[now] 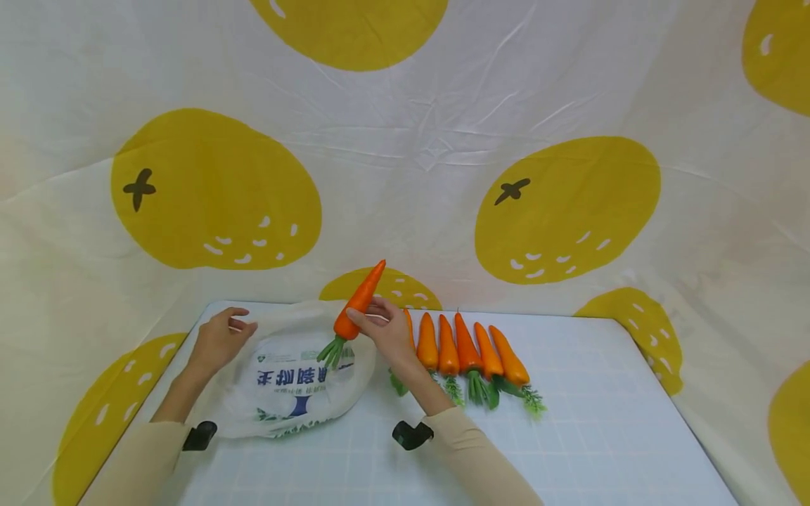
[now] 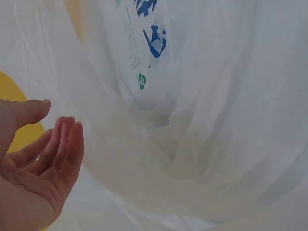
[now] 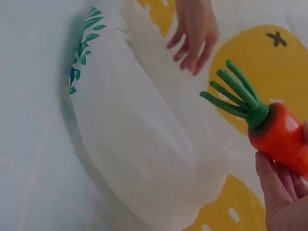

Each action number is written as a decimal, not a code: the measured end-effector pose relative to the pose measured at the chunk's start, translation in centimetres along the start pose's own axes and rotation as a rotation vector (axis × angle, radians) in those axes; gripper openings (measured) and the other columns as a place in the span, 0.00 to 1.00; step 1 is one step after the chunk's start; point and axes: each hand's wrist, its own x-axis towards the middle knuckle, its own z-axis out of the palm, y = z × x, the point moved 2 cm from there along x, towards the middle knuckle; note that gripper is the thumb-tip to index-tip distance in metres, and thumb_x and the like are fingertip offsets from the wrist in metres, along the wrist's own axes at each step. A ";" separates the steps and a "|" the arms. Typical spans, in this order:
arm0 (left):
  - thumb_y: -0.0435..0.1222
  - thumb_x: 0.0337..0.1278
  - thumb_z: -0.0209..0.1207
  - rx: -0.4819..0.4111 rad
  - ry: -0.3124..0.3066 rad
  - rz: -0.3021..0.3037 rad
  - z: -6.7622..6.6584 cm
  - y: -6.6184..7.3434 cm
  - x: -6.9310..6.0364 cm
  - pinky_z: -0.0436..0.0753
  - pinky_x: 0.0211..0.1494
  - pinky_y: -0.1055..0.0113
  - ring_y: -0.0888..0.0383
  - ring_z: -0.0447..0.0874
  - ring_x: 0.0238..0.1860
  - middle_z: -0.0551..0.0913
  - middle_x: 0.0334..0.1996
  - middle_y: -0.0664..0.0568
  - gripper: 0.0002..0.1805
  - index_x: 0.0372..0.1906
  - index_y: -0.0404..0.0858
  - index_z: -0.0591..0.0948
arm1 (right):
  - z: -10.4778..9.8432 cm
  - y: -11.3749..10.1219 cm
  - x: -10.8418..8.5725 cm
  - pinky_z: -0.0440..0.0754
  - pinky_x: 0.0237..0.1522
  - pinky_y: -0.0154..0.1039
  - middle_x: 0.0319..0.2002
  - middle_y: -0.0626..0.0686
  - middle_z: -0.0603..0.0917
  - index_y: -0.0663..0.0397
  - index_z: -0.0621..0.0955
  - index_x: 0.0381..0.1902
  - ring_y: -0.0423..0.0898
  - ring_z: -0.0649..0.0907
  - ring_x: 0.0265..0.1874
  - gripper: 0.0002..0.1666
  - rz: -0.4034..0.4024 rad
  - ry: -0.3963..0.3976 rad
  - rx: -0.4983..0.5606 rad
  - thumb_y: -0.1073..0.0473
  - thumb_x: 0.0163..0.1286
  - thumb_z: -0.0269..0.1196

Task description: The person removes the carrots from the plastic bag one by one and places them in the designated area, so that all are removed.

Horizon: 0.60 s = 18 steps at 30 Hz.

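My right hand (image 1: pixel 387 329) pinches an orange carrot (image 1: pixel 359 301) between thumb and fingers, its green stem end pointing down and its tip up. In the right wrist view the carrot (image 3: pixel 279 137) shows cut green stalks. Below and left of it, a white plastic bag (image 1: pixel 240 393) with blue and green print lies on the table, its mouth spread. Beside the bag's left rim, my left hand (image 1: pixel 220 339) is held with loosely bent fingers and nothing in them. The left wrist view shows that hand (image 2: pixel 43 163) next to the bag's thin wall (image 2: pixel 130 163).
Several more carrots (image 1: pixel 467 348) lie in a row right of my right forearm, green tops toward me; the leftmost is partly hidden by the hand. They rest on a pale checked table (image 1: pixel 607 422). A white curtain (image 1: pixel 392 176) with yellow fruit prints hangs behind.
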 end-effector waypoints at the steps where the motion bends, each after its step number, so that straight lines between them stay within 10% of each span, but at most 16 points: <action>1: 0.38 0.71 0.61 -0.003 0.005 0.001 0.0 0.1 -0.2 0.83 0.48 0.41 0.34 0.84 0.43 0.84 0.42 0.29 0.24 0.59 0.22 0.75 | -0.3 0.0 0.0 0.87 0.49 0.43 0.53 0.59 0.84 0.62 0.78 0.63 0.52 0.88 0.48 0.29 0.019 0.001 0.019 0.56 0.68 0.72; 18: 0.40 0.73 0.60 -0.067 0.000 -0.039 1.2 2.1 -4.4 0.86 0.49 0.48 0.40 0.83 0.46 0.84 0.46 0.33 0.20 0.58 0.28 0.79 | -4.9 0.4 -1.2 0.86 0.50 0.44 0.57 0.61 0.82 0.61 0.77 0.67 0.51 0.87 0.50 0.39 0.127 0.030 0.039 0.46 0.65 0.74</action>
